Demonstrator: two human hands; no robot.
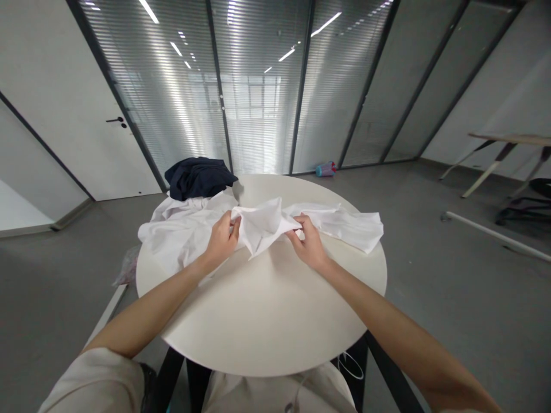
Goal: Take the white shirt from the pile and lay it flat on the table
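Observation:
A white cloth garment (262, 223), perhaps a shirt, lies crumpled across the far half of a round white table (258, 321). My left hand (222, 238) is closed on a fold of it, left of the table's middle. Fingers and thumb of my right hand (306, 240) pinch another edge to the right. Between both hands the fabric is raised a little off the tabletop. One long part of the cloth stretches to the table's right edge, while a larger heap spreads on the left. The garment's exact kind is hard to tell.
Dark navy folded cloth (198, 176) sits at the table's far left edge, touching the white heap. A plastic bag (128, 267) is below on the left. Near the glass partition, a blue and pink item (326, 169) rests on the floor. Another table (512, 139) stands at right.

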